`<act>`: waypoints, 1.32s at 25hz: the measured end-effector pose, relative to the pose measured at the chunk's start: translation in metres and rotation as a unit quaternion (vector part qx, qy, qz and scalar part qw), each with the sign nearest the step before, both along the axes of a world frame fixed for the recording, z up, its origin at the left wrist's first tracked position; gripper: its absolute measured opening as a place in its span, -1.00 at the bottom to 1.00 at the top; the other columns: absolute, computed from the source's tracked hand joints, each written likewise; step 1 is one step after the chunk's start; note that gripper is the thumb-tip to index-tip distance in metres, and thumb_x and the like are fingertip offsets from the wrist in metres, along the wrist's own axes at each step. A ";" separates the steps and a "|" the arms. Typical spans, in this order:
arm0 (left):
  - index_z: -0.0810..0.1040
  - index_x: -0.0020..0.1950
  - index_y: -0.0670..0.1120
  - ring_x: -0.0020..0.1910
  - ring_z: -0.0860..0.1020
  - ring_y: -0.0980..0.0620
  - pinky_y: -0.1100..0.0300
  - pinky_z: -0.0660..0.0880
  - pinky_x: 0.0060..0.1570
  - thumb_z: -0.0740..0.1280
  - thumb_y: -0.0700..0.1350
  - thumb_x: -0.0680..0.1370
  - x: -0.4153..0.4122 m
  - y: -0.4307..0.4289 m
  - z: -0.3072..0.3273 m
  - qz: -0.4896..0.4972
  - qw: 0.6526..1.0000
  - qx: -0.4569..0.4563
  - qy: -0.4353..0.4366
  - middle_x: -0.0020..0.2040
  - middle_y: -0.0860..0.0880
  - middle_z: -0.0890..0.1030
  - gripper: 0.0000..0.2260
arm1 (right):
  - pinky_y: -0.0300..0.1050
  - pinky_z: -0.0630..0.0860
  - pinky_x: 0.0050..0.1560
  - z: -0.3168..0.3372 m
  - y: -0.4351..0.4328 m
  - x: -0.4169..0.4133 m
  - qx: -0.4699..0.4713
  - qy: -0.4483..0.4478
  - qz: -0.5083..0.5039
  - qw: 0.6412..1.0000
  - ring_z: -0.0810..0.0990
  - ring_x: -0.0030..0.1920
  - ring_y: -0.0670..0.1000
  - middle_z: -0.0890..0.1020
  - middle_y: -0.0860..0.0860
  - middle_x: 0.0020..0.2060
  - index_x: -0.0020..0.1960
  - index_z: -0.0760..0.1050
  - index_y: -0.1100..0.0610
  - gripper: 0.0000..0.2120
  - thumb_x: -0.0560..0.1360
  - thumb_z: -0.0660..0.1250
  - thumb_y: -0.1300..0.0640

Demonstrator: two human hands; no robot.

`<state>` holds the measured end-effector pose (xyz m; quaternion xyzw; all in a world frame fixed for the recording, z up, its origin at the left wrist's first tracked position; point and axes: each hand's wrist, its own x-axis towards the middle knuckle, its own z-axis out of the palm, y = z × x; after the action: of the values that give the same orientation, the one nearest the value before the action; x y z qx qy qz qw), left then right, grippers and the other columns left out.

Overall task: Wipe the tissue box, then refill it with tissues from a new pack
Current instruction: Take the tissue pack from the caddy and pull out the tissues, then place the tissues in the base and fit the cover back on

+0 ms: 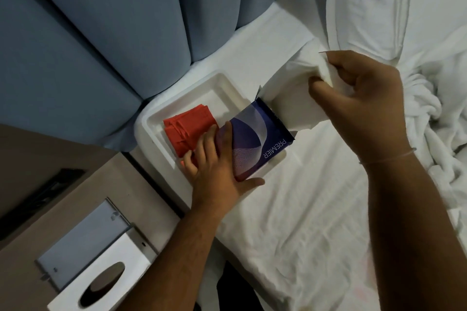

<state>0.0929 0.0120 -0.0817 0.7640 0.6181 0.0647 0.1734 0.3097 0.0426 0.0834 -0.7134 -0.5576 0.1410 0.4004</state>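
Observation:
A dark blue tissue pack marked PREMIER lies on a white tray on the bed. My left hand presses flat on the pack's near end, fingers spread, some touching a folded red cloth beside it in the tray. A stack of white tissues sticks out of the pack's open far end. My right hand grips the far end of that stack. The white tissue box, with a dark oval slot on top, stands on the nightstand at the lower left.
A brown nightstand holds a grey flat panel next to the box. A blue padded headboard rises behind the tray. White pillow and a crumpled towel lie on the white sheet at right.

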 end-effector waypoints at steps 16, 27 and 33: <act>0.75 0.19 0.14 0.21 0.70 0.02 0.02 0.62 0.22 0.54 0.11 0.43 -0.183 -0.049 0.089 0.415 0.631 -0.173 -0.632 0.20 0.01 0.75 -0.67 | -0.11 0.66 -0.20 -0.034 -0.054 -0.187 -0.101 0.377 0.082 0.917 0.72 -0.20 0.06 0.76 -0.01 -0.16 0.13 0.70 0.05 -0.83 0.55 0.46 0.10; 0.70 0.05 -0.02 -0.06 0.67 0.12 0.19 0.55 -0.15 0.46 -0.04 0.63 -0.410 -0.188 -0.074 0.631 0.611 -0.232 -0.417 0.06 -0.02 0.73 -0.92 | -0.26 0.55 -0.16 -0.268 -0.090 -0.417 -0.415 0.112 0.246 0.868 0.67 -0.14 0.06 0.67 0.05 -0.13 0.14 0.69 0.23 -0.81 0.55 0.48 0.19; 0.54 0.11 0.03 -0.14 0.52 0.06 0.14 0.42 0.09 0.37 -0.11 0.68 -0.471 -0.139 -0.143 0.588 0.657 -0.268 -0.388 -0.14 0.09 0.54 -0.95 | -0.16 0.47 0.01 -0.334 -0.052 -0.479 -0.425 0.013 0.229 0.876 0.62 -0.03 0.10 0.62 0.04 -0.10 0.18 0.70 0.21 -0.76 0.54 0.47 0.16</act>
<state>-0.3781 -0.1270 -0.2252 0.0666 0.8054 0.2750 0.5208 -0.1689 -0.0089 -0.2506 -0.6651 -0.5867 0.4615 0.0224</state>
